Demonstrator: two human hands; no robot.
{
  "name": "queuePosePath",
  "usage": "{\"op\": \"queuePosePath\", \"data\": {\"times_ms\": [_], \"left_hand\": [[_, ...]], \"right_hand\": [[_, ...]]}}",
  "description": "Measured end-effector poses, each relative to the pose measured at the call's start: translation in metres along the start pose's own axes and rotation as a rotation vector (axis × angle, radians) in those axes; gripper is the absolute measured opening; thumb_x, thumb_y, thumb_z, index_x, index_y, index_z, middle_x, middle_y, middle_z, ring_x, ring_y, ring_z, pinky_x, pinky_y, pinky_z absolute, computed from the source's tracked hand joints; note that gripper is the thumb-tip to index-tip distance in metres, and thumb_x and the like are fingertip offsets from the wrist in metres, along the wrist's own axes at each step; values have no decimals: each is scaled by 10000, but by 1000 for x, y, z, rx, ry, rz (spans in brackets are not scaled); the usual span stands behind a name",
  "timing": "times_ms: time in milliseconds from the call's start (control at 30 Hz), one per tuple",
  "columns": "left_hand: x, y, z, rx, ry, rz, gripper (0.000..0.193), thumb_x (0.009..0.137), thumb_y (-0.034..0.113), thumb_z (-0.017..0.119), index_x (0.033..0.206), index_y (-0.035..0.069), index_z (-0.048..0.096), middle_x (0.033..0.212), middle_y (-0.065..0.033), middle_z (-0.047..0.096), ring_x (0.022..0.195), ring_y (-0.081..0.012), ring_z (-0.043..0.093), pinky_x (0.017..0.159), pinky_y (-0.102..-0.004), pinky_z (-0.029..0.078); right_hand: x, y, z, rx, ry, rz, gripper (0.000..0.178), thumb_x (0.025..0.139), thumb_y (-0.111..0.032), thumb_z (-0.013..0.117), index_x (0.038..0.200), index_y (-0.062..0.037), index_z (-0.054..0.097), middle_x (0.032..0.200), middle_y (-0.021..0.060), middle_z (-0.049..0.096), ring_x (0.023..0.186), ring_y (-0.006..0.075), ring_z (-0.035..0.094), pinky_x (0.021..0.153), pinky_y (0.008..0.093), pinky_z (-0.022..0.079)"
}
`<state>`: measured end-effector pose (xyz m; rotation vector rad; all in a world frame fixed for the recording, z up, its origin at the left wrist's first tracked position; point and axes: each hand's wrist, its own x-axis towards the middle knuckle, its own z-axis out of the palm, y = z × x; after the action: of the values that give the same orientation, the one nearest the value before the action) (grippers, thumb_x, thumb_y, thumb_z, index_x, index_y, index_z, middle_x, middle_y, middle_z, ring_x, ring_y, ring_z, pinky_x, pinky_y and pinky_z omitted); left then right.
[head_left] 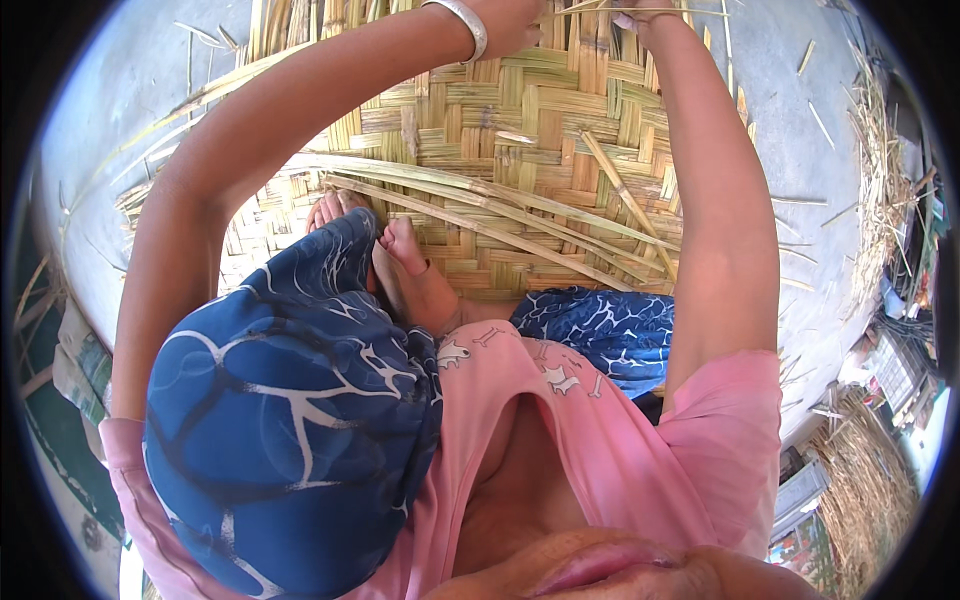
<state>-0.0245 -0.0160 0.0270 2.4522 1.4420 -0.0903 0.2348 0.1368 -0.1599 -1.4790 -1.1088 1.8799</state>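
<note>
Both my arms reach forward over a woven mat of flat split-cane strips. My left hand, with a silver bangle at its wrist, is closed at the upper edge of the view. A thin pale cane strip runs from it across to my right hand. The right fingers are closed on that strip, and the picture's edge cuts off part of both hands. Several loose long strips lie across the near part of the mat.
Bare toes rest at the mat's near edge, beside my blue patterned cloth. Unwoven strip ends stick out at the far left. Scraps of cane dot the grey floor. Heaps of straw-like strips lie at the right.
</note>
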Motion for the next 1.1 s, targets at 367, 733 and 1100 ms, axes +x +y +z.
{"op": "queuePosePath", "data": {"times_ms": [367,733,1100], "left_hand": [[58,2,40,-18,-85,-40,305,939,321,617,995,35,709,914,-245,728,921,-452,702,843,-525,548],[79,-27,63,-1503,-38,-651,332,1041,338,514,1145,61,665,1092,-142,696,1044,-308,653,914,-462,529],[66,-41,55,-1870,-298,-526,470,1060,453,514,1290,62,639,1162,-124,692,1087,-268,637,985,-428,511]], "right_hand": [[-89,-64,46,-287,217,94,376,886,-316,810,1184,-127,678,969,81,712,815,228,673,635,394,532],[-111,-82,48,-172,3,36,348,957,-340,741,1205,-136,606,971,49,671,824,211,649,640,402,523],[-116,-79,66,-380,216,-42,455,927,-263,714,1322,-80,581,1016,109,716,878,266,688,735,464,552]]}}
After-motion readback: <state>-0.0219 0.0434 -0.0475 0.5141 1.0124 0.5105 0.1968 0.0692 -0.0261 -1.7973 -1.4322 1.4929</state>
